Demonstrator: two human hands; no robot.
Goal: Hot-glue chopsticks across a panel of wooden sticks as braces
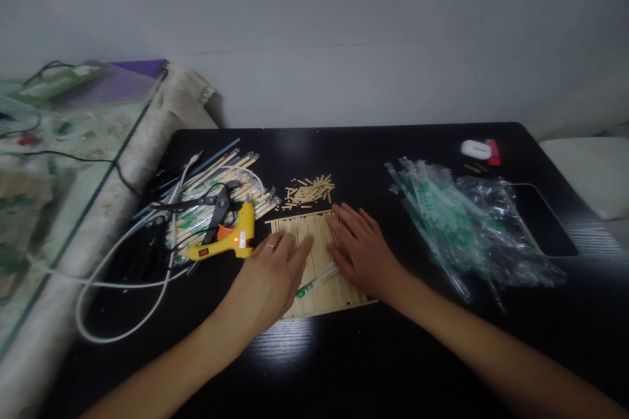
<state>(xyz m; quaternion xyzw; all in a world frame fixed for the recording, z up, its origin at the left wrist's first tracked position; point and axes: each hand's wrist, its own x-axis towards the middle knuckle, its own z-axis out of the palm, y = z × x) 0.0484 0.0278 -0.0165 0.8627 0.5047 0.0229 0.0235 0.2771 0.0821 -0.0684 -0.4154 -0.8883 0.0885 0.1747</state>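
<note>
A flat panel of pale wooden chopsticks [314,252] laid side by side lies on the black table. My left hand [272,275], with a ring on one finger, rests on the panel's left part, fingers slightly bent and holding nothing visible. On the panel's right part my right hand [361,245] lies flat with its fingers spread. Between the hands, a clear and green chopstick wrapper [314,283] lies slantwise across the sticks. A yellow glue gun [236,239] with a lit orange light is just left of my left hand. Behind the panel sits a heap of short cut stick pieces [310,191].
Wrapped chopsticks [196,216] are piled at the left, with black-handled cutters [219,206] and a looping white cable [93,301]. At the right are empty plastic wrappers [447,216], a phone [545,222] and a white case [476,149]. A glass-topped surface [98,124] borders the left.
</note>
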